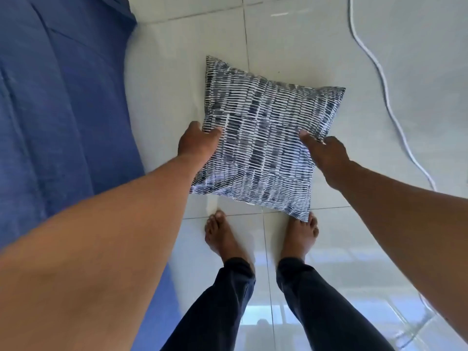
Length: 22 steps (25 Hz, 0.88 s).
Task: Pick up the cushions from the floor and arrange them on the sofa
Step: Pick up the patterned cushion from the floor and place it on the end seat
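At the bottom of the frame, two legs in dark navy trousers (222,307) end in bare feet (222,239) standing on the glossy white tiled floor (291,41). The toes point toward frame centre. The bare forearms enter from the lower left and lower right corners and converge on frame centre.

Just beyond the toes is the square fabric cushion with a navy, grey and white broken-stripe print (263,138). Appearance:
- Pattern: thin white lines crossing dark blue-grey blocks, running in vertical bands.
- Shape: square, soft and lightly puffed, with pointed corners; the upper-left corner is the sharpest.
- Detail: a small white label with dark lettering sits on the near edge; the lettering is too small to read.
- Position: centre of the frame, over the floor, with its near right corner overlapping the toes of the right foot. Whether the cushion rests on the tiles or is lifted clear cannot be told.

The left hand (196,144) grips the cushion's left edge, thumb lying on the top face and fingers curled under and hidden. The right hand (326,153) grips the right edge, thumb pressed onto the top face, other fingers hidden behind the fabric.

The blue fabric sofa (58,102) fills the left side of the frame, well apart from the cushion. A white cable (385,79) runs across the floor at the upper right.
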{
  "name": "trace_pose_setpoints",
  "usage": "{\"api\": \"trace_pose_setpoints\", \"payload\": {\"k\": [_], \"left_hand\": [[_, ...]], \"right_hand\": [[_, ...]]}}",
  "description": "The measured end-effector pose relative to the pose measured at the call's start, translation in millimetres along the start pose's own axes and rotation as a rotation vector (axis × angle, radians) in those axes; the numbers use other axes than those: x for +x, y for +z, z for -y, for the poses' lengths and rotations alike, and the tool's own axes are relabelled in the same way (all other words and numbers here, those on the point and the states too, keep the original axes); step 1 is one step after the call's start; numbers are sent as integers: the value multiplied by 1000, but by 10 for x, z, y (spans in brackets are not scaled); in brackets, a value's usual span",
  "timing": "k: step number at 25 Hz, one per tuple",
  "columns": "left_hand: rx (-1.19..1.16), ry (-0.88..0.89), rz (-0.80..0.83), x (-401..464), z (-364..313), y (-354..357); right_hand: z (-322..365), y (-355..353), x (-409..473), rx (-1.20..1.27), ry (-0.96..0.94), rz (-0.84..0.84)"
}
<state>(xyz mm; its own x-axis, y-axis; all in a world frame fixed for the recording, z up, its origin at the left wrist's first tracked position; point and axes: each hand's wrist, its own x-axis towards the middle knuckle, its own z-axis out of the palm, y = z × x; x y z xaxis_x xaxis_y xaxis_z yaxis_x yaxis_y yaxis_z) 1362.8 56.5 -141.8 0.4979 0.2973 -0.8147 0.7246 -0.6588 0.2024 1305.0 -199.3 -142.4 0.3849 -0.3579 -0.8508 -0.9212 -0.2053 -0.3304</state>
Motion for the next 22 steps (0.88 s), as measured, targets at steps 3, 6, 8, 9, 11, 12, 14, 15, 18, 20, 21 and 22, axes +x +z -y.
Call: {"api": "trace_pose_setpoints", "payload": {"k": [3,6,8,9,11,12,14,15,18,20,21,22], "left_hand": [[-293,-130,184,234,-7,251],[-459,-119,254,67,-7,302],[-546,-55,153,-327,-46,133],[-605,-39,108,-540,-43,35],[-719,-21,72,-995,-3,-205],[-759,-10,55,-1283,-9,-394],[-802,36,22,-1814,-65,-774],[-823,59,4,-2075,-99,-987],[-875,82,-30,-2725,-146,-1523],[-928,71,-60,-3162,-172,-1979],[-966,72,-78,-3396,-188,-2227],[-1010,75,-92,-3606,-195,-2452]], "right_hand": [[-9,183,203,295,157,133],[77,282,93,504,123,193],[270,204,-269,510,80,155],[334,138,-442,510,56,153],[500,-63,-868,485,2,170],[612,-187,-1135,456,-22,174],[900,-436,-1697,429,-95,181],[1063,-548,-1982,418,-137,180],[1476,-772,-2750,374,-215,193],[1798,-867,-3285,352,-281,210],[1968,-904,-3559,343,-311,221],[2131,-934,-3820,330,-346,230]]}}
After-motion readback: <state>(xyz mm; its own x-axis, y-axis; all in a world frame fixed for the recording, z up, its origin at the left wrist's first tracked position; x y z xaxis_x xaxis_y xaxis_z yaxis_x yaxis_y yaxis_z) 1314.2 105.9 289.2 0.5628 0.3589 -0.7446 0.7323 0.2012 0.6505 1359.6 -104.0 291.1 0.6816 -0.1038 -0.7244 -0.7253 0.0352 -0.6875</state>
